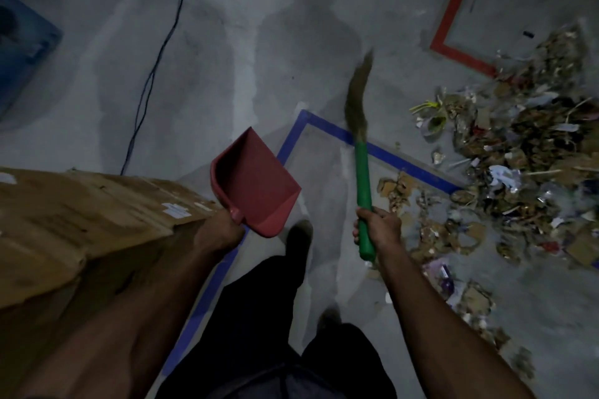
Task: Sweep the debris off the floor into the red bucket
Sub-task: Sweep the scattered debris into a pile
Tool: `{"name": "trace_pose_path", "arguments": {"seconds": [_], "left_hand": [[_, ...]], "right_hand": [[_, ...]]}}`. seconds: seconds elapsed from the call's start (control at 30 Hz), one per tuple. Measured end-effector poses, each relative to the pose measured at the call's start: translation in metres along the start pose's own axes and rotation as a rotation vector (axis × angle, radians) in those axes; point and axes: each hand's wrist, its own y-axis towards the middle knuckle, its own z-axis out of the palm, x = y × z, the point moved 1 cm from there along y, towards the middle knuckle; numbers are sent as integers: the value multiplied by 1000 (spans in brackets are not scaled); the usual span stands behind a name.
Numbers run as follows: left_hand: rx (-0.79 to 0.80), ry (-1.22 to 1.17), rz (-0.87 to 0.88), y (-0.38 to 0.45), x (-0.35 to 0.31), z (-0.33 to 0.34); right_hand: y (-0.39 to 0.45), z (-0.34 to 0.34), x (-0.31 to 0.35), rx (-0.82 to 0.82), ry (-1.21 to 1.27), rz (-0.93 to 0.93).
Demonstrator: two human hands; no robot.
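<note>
Left hand point(218, 230) fingers grip the red dustpan point(256, 185) handle, lower centre; right hand point(379, 225) fingers grip the green-handled broom point(363, 172), left of the debris point(518, 155).

The bristles of my broom point(356, 94) are smeared by blur, so I cannot tell whether their tip touches the floor. My left hand point(217, 232) covers the handle of the red dustpan point(256, 183), and my right hand point(378, 226) hides a stretch of the green broom handle. The debris point(505, 172) runs off the right edge, its far pieces too blurred to name. The cardboard box point(84, 220) is cut by the left edge, as is a blue object point(22, 52).
</note>
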Motion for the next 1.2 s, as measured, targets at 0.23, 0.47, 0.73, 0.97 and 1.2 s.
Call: {"name": "trace_pose_path", "arguments": {"seconds": [0.23, 0.47, 0.73, 0.97, 1.2], "left_hand": [[-38, -112, 10, -40, 24, 40], [-58, -348, 4, -118, 69, 95], [-70, -396, -139, -188, 139, 146], [-94, -511, -185, -204, 180, 167], [-125, -578, -168, -200, 181, 178]], "right_hand": [[3, -62, -24, -61, 216, 153], [-49, -96, -110, 37, -129, -161], [-84, -92, -176, 374, -830, -444], [-69, -48, -194, 460, -928, -264], [-49, -72, -191, 227, -185, 51]]}}
